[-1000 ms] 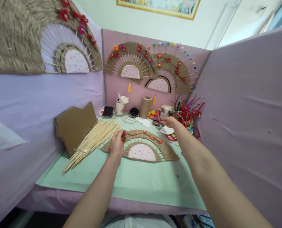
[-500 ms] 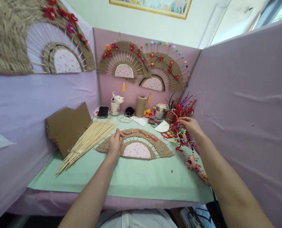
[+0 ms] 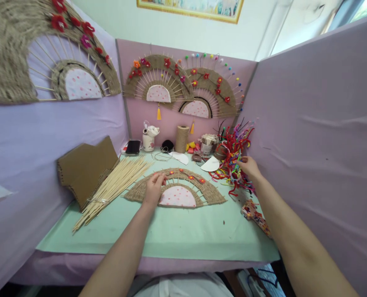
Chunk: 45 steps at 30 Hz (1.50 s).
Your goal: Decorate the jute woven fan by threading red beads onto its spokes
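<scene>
A half-round woven twine fan (image 3: 211, 192) on thin sticks lies flat on the table, with small red-orange flowers along its band and a pink-dotted white centre. My left hand (image 3: 154, 189) is over the fan's left part, fingers pinched together. A bit of red shows at its fingertips; I cannot tell whether it is held or lies on the fan. At the right, my right hand (image 3: 250, 166) has its fingertips closed at the edge of a heap of coloured pipe cleaners (image 3: 233, 144), mostly red, apparently on one of them.
Bamboo sticks (image 3: 112, 185) and brown cardboard (image 3: 86, 167) lie left. Along the back stand a twine spool (image 3: 182, 139), a white jar (image 3: 148, 141) and a phone (image 3: 133, 147). A hot glue gun (image 3: 254, 214) with a patterned cover rests at right. Finished fans (image 3: 158, 78) hang on the partitions.
My right hand has moved slightly right and down along the pipe cleaner heap. My left hand has turned and reached slightly further right over the fan. The view has shifted a little.
</scene>
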Tool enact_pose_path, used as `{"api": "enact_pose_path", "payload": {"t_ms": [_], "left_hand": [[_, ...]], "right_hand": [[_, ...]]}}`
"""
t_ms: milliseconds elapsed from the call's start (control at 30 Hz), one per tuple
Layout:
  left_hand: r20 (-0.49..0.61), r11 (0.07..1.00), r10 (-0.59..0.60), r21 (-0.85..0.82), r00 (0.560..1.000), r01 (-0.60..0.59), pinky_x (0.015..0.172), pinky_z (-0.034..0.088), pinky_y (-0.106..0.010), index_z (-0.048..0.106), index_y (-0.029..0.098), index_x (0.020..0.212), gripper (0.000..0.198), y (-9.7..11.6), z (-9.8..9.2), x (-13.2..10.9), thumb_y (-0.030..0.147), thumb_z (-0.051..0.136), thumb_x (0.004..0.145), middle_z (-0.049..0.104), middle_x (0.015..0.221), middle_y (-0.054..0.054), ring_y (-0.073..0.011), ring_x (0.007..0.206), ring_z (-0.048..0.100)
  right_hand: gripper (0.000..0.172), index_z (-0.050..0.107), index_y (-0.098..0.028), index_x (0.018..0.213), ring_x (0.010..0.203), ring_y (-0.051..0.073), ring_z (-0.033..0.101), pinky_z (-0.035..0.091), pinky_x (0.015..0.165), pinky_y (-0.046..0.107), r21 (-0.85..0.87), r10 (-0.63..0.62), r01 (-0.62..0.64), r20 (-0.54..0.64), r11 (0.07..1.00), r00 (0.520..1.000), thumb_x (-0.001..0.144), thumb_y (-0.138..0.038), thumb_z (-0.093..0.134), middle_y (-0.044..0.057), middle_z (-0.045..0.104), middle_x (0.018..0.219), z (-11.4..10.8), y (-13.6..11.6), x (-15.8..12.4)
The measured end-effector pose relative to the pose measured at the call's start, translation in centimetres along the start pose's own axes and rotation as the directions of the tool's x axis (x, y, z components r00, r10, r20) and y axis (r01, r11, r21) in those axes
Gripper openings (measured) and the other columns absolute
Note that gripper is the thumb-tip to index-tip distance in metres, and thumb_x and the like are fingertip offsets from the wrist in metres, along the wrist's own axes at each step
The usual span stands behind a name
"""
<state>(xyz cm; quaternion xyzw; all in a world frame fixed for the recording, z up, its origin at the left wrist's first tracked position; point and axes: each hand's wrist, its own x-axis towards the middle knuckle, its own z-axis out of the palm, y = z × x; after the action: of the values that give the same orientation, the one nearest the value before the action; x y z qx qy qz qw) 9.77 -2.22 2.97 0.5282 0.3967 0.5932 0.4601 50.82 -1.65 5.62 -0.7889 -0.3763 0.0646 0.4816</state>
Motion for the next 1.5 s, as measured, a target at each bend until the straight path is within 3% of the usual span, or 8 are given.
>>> {"api": "enact_pose_path", "payload": {"t_ms": [200, 433, 700, 867, 1067, 1300, 1400, 1500], "left_hand": [[-0.022, 0.999, 0.009, 0.036, 1.0, -0.008, 0.067, 0.039, -0.027, 0.065, 0.019, 0.059, 0.024, -0.5, 0.0, 0.3, 0.036, 0.058, 0.075, 0.052, 0.054, 0.001, -0.0151, 0.06, 0.048], [0.007, 1.0, -0.005, 0.004, 1.0, 0.005, 0.063, 0.038, -0.025, 0.065, 0.019, 0.06, 0.025, -1.2, -0.1, 0.5, 0.039, 0.062, 0.075, 0.053, 0.056, 0.001, -0.0147, 0.06, 0.047], [0.012, 1.0, -0.001, 0.019, 1.0, 0.001, 0.06, 0.038, -0.024, 0.066, 0.019, 0.059, 0.025, -0.9, 0.0, 0.4, 0.039, 0.063, 0.075, 0.052, 0.053, 0.001, -0.0151, 0.058, 0.047], [0.008, 0.999, 0.007, 0.042, 1.0, -0.007, 0.061, 0.038, -0.025, 0.065, 0.02, 0.059, 0.024, -0.8, 0.0, 0.3, 0.038, 0.063, 0.075, 0.052, 0.053, 0.001, -0.015, 0.058, 0.047], [0.042, 0.999, 0.021, 0.049, 0.999, -0.023, 0.056, 0.036, -0.025, 0.064, 0.021, 0.057, 0.019, 0.0, 0.5, -0.1, 0.034, 0.068, 0.07, 0.053, 0.053, 0.001, -0.0158, 0.056, 0.047], [0.219, 0.984, 0.086, 0.136, 0.972, -0.118, 0.064, 0.044, -0.026, 0.068, 0.021, 0.087, 0.02, 3.1, 3.9, 0.3, 0.026, 0.071, 0.068, 0.066, 0.078, -0.003, -0.018, 0.072, 0.06], [0.291, 0.98, 0.103, 0.135, 0.951, -0.148, 0.068, 0.046, -0.029, 0.066, 0.02, 0.094, 0.03, 4.2, 6.5, 1.7, 0.022, 0.073, 0.065, 0.067, 0.089, -0.006, -0.0198, 0.08, 0.062], [0.312, 0.985, 0.071, 0.126, 0.947, -0.115, 0.07, 0.046, -0.031, 0.065, 0.019, 0.093, 0.036, 4.8, 9.1, 3.5, 0.019, 0.078, 0.059, 0.066, 0.092, -0.008, -0.0208, 0.08, 0.062]], "right_hand": [[0.055, 0.054, -0.007, 0.118, 0.115, 0.032, 0.058, 0.044, 0.097, 0.04, -0.13, -0.003, -0.004, -0.058, 0.991, 0.998, 0.069, -0.026, 0.071, 0.024, 0.061, 0.121, 1.1, 0.0, 0.8], [0.061, 0.049, -0.004, 0.117, 0.119, 0.039, 0.055, 0.043, 0.099, 0.047, -0.227, 0.065, -0.086, -0.097, 0.97, 0.993, 0.068, -0.03, 0.075, 0.034, 0.055, 0.124, 3.3, -0.2, 2.1], [0.062, 0.05, -0.011, 0.114, 0.11, 0.034, 0.061, 0.048, 0.092, 0.042, -0.205, 0.126, -0.156, -0.149, 0.966, 0.981, 0.066, -0.036, 0.078, 0.027, 0.062, 0.116, 4.8, -0.4, 3.4], [0.047, 0.054, -0.013, 0.109, 0.108, 0.03, 0.062, 0.048, 0.092, 0.036, -0.14, 0.07, -0.101, -0.212, 0.985, 0.975, 0.071, -0.032, 0.073, 0.022, 0.065, 0.113, 4.3, -1.1, 3.5], [0.044, 0.057, -0.013, 0.105, 0.097, 0.027, 0.065, 0.048, 0.087, 0.035, -0.033, -0.053, 0.046, -0.265, 0.998, 0.963, 0.069, -0.033, 0.073, 0.017, 0.069, 0.104, 1.8, -2.9, 4.2], [0.039, 0.058, -0.015, 0.097, 0.087, 0.021, 0.064, 0.05, 0.081, 0.032, 0.19, -0.158, 0.219, -0.289, 0.957, 0.944, 0.067, -0.037, 0.073, 0.01, 0.07, 0.098, -0.6, -5.8, 5.0], [0.039, 0.058, -0.016, 0.093, 0.085, 0.019, 0.064, 0.052, 0.079, 0.033, 0.443, -0.206, 0.301, -0.25, 0.845, 0.946, 0.064, -0.036, 0.074, 0.008, 0.069, 0.096, -1.1, -7.0, 4.6], [0.039, 0.056, -0.019, 0.092, 0.086, 0.018, 0.065, 0.053, 0.078, 0.033, 0.665, -0.245, 0.282, -0.152, 0.691, 0.958, 0.064, -0.038, 0.075, 0.004, 0.069, 0.095, -1.6, -8.2, 4.0]]}}
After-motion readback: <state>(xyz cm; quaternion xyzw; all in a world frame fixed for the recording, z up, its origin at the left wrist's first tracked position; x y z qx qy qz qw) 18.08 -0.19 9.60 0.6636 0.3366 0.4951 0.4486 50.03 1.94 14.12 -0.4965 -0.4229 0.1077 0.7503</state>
